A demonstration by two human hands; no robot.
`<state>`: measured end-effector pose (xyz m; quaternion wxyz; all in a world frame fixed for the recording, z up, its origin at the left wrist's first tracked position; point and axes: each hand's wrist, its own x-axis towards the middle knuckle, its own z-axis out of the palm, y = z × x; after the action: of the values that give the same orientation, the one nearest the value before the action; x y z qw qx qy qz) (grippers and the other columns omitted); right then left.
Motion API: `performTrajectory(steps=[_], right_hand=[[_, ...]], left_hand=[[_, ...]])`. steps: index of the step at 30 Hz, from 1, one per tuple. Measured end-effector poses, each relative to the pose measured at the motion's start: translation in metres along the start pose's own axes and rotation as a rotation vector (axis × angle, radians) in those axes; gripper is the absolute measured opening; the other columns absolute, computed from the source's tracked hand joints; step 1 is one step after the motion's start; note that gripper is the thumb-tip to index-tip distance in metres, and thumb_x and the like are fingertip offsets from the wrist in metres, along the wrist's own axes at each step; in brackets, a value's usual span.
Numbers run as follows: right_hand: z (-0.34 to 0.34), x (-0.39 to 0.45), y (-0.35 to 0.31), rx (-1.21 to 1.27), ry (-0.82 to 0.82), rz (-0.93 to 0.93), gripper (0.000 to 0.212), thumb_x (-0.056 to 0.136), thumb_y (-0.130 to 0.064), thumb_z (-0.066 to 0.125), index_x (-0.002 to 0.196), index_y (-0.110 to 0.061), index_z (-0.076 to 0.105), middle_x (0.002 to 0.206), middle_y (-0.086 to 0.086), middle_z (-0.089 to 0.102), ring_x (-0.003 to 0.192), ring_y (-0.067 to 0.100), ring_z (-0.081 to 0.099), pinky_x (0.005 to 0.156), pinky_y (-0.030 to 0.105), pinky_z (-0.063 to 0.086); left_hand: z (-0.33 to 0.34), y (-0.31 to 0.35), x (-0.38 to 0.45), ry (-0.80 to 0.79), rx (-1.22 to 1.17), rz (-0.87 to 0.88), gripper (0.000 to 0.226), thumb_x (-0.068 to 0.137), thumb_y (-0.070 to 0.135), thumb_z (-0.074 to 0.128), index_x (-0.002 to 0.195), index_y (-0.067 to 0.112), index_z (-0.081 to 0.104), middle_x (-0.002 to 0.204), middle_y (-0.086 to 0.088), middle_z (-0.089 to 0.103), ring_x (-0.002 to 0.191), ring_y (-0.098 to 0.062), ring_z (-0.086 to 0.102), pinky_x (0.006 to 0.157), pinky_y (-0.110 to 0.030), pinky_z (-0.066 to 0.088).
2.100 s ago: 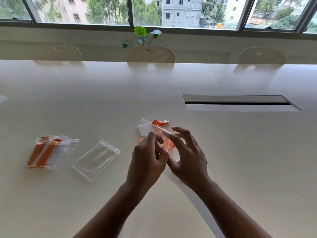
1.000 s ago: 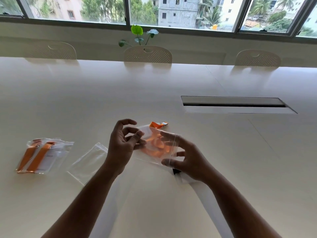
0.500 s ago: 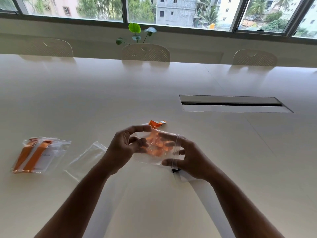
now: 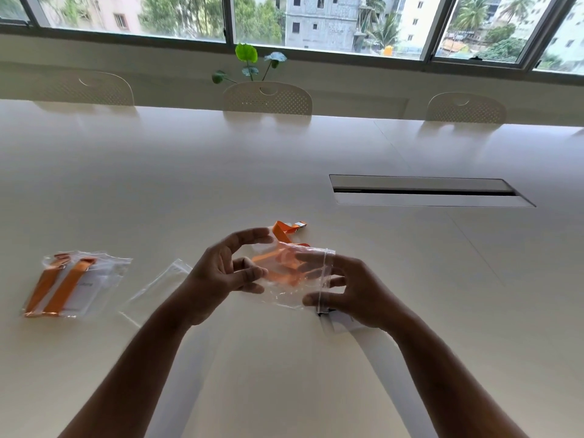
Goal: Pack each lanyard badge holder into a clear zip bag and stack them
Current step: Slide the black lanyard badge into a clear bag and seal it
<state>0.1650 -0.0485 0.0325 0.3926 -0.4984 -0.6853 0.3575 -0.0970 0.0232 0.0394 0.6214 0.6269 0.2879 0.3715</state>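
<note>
Right now, the clear zip bag (image 4: pixel 295 279) is being held up a little above the table (image 4: pixel 284 159), between both hands. The right hand (image 4: pixel 360 295) is pinching the zip end of the bag, with one finger over the top and the thumb low at the strip, so it is closed on the bag. The left hand (image 4: pixel 221 273) is at the other end, with its fingers curled loosely and half open; whether the bag is really being gripped there or only touched cannot be told.

Inside the bag, an orange lanyard (image 4: pixel 281 267) is being bunched up. One end of the strap, with a small metal clip, is sticking out behind the bag, so the packing is likely not done yet.

The bag is probably very light, thin and slippery, and it is likely being bent by any push. It is best taken at the zip strip, which looks a bit stiffer than the rest. The strap is soft and floppy, so it should be pushed in by its folds.

Further left, an empty bag (image 4: pixel 151 292) is lying flat on the table, and past it a packed bag (image 4: pixel 72 282) is lying with orange straps inside
</note>
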Motion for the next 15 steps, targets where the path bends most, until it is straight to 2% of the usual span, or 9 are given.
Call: performTrajectory(steps=[4,7,9,12,15], right_hand=[[0.007,-0.005,0.003,0.048,0.103,-0.026,0.068,0.071,-0.029,0.094,0.132,-0.033,0.066,0.116,-0.009,0.076,0.107,0.016,0.073,0.085,0.028,0.060],[0.007,-0.006,0.001,0.115,0.239,-0.006,0.060,0.065,-0.027,0.097,0.120,-0.026,0.073,0.107,-0.006,0.079,0.100,0.017,0.075,0.083,0.028,0.059],[0.006,-0.008,0.000,0.052,0.241,-0.005,0.062,0.064,-0.027,0.097,0.120,-0.027,0.073,0.106,-0.010,0.079,0.102,0.014,0.074,0.084,0.029,0.059],[0.008,-0.010,-0.004,-0.004,0.191,-0.012,0.069,0.065,-0.029,0.098,0.127,-0.030,0.068,0.110,-0.013,0.077,0.105,0.012,0.072,0.084,0.032,0.061],[0.007,-0.013,-0.008,-0.040,0.167,-0.014,0.070,0.065,-0.036,0.096,0.127,-0.039,0.064,0.114,-0.020,0.074,0.108,0.008,0.070,0.082,0.029,0.060]], left_hand=[[0.000,0.000,-0.003,0.016,-0.003,-0.008,0.057,0.085,0.000,0.073,0.136,0.023,0.060,0.138,-0.003,0.061,0.089,-0.025,0.065,0.074,-0.037,0.061],[0.000,-0.001,-0.006,0.093,0.005,-0.007,0.052,0.089,-0.007,0.068,0.133,0.019,0.062,0.136,-0.003,0.064,0.089,-0.020,0.069,0.074,-0.033,0.060],[-0.001,-0.001,-0.007,0.115,0.031,-0.006,0.049,0.090,-0.008,0.068,0.131,0.018,0.063,0.133,-0.003,0.065,0.091,-0.023,0.067,0.074,-0.032,0.060],[0.004,0.001,-0.008,0.137,0.106,-0.038,0.044,0.090,0.005,0.073,0.131,0.019,0.062,0.132,-0.001,0.065,0.105,-0.029,0.067,0.081,-0.034,0.061],[0.013,0.006,-0.010,0.258,0.504,0.035,0.061,0.085,0.036,0.077,0.140,0.026,0.052,0.140,0.007,0.054,0.127,-0.014,0.055,0.101,-0.029,0.048]])
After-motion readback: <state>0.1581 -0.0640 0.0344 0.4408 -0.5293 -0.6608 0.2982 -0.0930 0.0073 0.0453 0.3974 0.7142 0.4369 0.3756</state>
